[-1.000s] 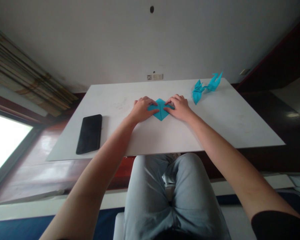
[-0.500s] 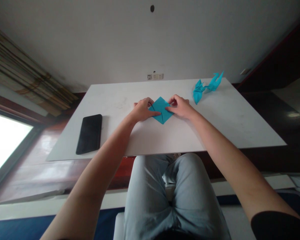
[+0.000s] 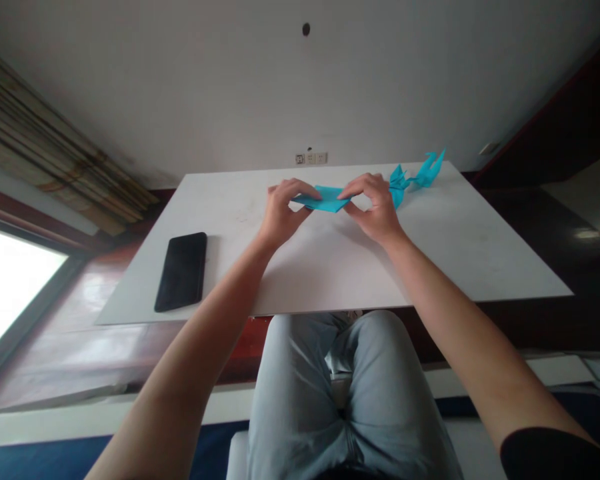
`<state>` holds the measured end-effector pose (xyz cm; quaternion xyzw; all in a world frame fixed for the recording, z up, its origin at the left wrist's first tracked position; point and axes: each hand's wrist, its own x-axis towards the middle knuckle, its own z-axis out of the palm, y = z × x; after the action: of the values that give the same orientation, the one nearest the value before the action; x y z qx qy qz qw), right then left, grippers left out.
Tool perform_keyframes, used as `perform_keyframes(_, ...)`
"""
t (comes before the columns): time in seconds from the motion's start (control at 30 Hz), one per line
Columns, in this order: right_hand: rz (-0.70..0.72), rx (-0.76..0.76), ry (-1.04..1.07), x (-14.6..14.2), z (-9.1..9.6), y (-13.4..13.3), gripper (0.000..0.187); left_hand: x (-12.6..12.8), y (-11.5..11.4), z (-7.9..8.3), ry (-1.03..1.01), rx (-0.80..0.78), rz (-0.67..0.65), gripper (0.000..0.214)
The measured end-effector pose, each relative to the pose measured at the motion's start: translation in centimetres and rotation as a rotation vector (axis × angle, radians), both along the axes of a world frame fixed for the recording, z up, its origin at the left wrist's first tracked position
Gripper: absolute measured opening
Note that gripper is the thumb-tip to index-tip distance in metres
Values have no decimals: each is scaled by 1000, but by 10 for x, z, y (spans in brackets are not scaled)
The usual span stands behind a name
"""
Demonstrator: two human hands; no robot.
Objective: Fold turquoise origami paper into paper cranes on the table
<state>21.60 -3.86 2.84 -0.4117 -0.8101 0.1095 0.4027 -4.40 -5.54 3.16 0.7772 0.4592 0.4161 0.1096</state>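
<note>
A folded sheet of blue origami paper [image 3: 329, 199] is held up above the white table, tilted so that it shows foreshortened. My left hand [image 3: 286, 208] pinches its left corner, fingers on top and thumb below. On the opposite corner, my right hand [image 3: 377, 205] grips the paper between thumb and fingers. Just beyond the right hand lie two folded blue paper cranes; the nearer paper crane [image 3: 398, 183] is partly covered by that hand, and the farther paper crane [image 3: 430, 171] shows a raised neck and tail.
The white table [image 3: 460, 247] stretches between me and the wall. A black smartphone [image 3: 181, 272] lies at its left front. Wall sockets [image 3: 311, 159] sit just above the far edge. A curtain [image 3: 45, 140] hangs at the left.
Both hands have lifted the blue paper off the tabletop and tilted it. The thumbs have gone from its upper face to beneath it. The view has shifted slightly.
</note>
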Motion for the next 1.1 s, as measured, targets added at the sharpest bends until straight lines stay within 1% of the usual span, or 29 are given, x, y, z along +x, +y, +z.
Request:
perform_keyframes(0.07, -24, 28, -98, 0, 5, -6, 24, 0, -5, 5, 85, 22, 73, 8)
perform_keyframes(0.13, -24, 22, -178, -1, 4, -8, 21, -2, -5, 2, 163, -6, 115, 12)
perform_keyframes(0.2, -1, -5, -236, 0, -2, -5, 20, -6, -1, -5, 232, -76, 104, 19)
perform_keyframes(0.27, 30, -44, -276, 1, -9, 0, 20, -9, 3, -13, 278, -152, 55, 28)
perform_keyframes(0.33, 81, -86, -308, 4, -14, 3, 23, -10, 6, -19, 287, -191, 4, 34)
perform_keyframes(0.43, 182, -134, -338, 6, -17, 5, 28, -8, 6, -23, 261, -178, -33, 28)
perform_keyframes(0.53, 229, -152, -349, 7, -17, 4, 31, -5, 2, -21, 253, -147, 7, 23)
perform_keyframes(0.6, 206, -142, -353, 8, -18, 5, 34, -4, 0, -19, 282, -134, 24, 20)
perform_keyframes(0.67, 139, -132, -349, 11, -23, 8, 37, -4, -2, -19, 328, -148, -11, 23)
perform_keyframes(0.77, -8, -151, -314, 16, -32, 18, 43, -3, -2, -22, 382, -206, -99, 45)
perform_keyframes(0.87, -118, -205, -237, 20, -39, 27, 41, -1, -2, -26, 425, -233, -124, 60)
perform_keyframes(0.97, -115, -279, -167, 20, -39, 30, 36, 1, -4, -28, 456, -247, -123, 63)
perform_keyframes(1.1, -12, -320, -64, 15, -35, 27, 39, 2, -6, -27, 478, -267, -112, 63)
